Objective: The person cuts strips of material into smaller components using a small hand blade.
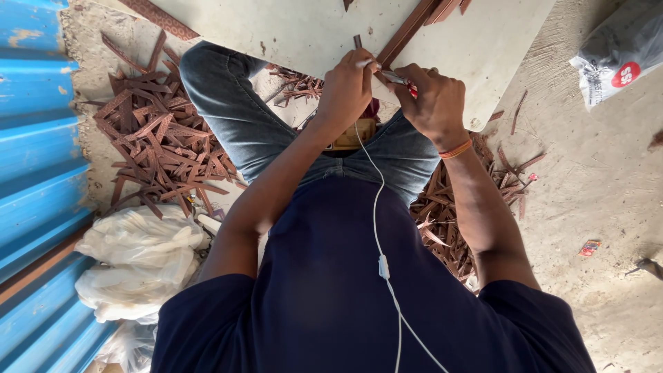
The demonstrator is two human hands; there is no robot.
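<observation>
I sit with a white board [297,31] across my knees. My left hand [349,86] pinches a short thin brown strip [358,43] at the board's near edge. My right hand [431,100] grips a small metal tool with a red handle [399,79], its tip touching the strip right beside the left fingers. A long brown wooden strip [407,31] lies slantwise on the board just above both hands. A white cable [378,207] runs down my dark shirt.
Heaps of brown wood offcuts lie on the ground at the left [159,145] and at the right [449,221]. White plastic bags [138,259] sit at lower left beside a blue corrugated sheet [34,138]. A grey sack [618,52] rests at top right.
</observation>
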